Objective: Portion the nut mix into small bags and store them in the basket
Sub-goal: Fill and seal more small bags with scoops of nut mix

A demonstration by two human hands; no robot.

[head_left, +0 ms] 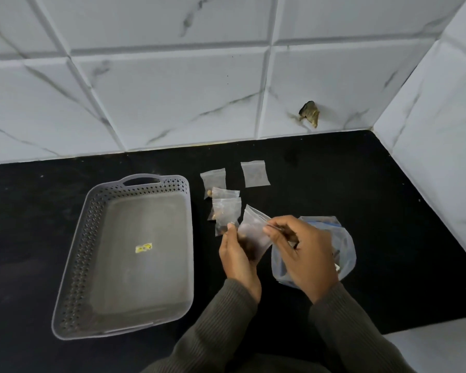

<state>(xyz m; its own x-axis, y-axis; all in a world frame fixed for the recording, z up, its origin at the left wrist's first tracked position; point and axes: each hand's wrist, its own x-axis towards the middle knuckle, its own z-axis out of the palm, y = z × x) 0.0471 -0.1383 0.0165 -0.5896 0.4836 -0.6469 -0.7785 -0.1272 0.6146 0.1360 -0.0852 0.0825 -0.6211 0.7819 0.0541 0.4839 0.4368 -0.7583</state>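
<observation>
My left hand [238,257] grips the lower left side of a small clear bag [253,232] with brown nuts inside. My right hand [299,257] pinches that bag's upper right edge between thumb and fingers. Behind the right hand sits a large clear bag of nut mix [342,249], mostly hidden. Three small bags with nuts [225,208] overlap on the black counter beyond my left hand. One flat small bag [254,174] lies apart, farther back. A grey perforated basket [76,273] stands to the left, holding nothing but a small yellow sticker.
The black counter [361,189] ends at white marble-look tiled walls behind and to the right. A hole with brown debris [310,114] shows in the back wall. The counter's front edge runs at the lower right.
</observation>
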